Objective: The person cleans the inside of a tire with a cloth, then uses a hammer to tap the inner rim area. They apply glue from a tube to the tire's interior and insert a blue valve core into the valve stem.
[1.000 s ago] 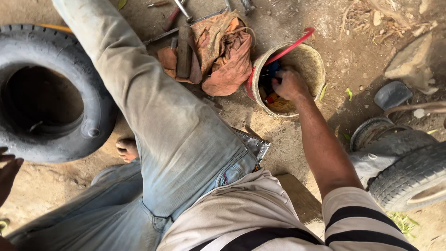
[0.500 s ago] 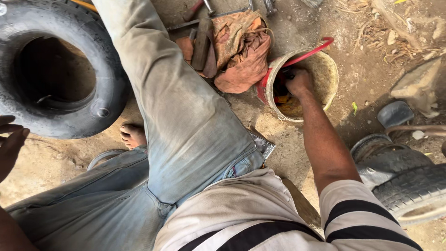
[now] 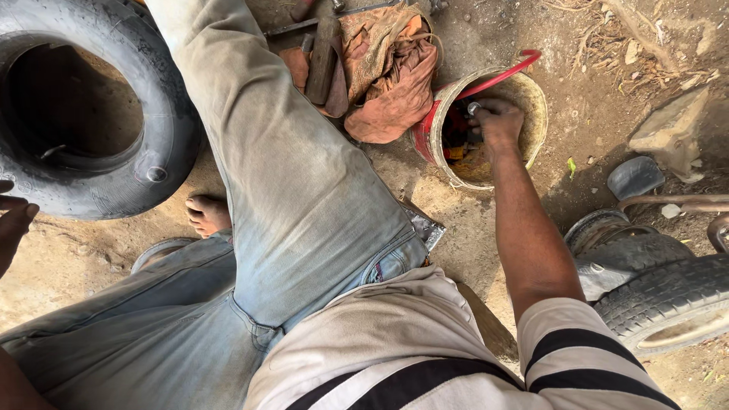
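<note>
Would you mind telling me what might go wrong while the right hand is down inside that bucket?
The right hand is reaching into the red bucket among jumbled small parts, so it may snag or get cut on something unseen. The bucket stands on uneven dirt and could tip if the hand pulls against its rim. The bare foot lies unprotected next to the large tyre, with tools on the brown rag nearby, so a rolling or dropped item might hurt it.

Bucket (image 3: 531, 99) is showing scuffed, dirt-caked plastic with a glossy red handle. Rag (image 3: 391, 72) is looking like stained, matt cloth. Tyre (image 3: 163, 121) is presenting dusty matt rubber. Jeans (image 3: 296, 197) are appearing faded, soiled denim.
</note>
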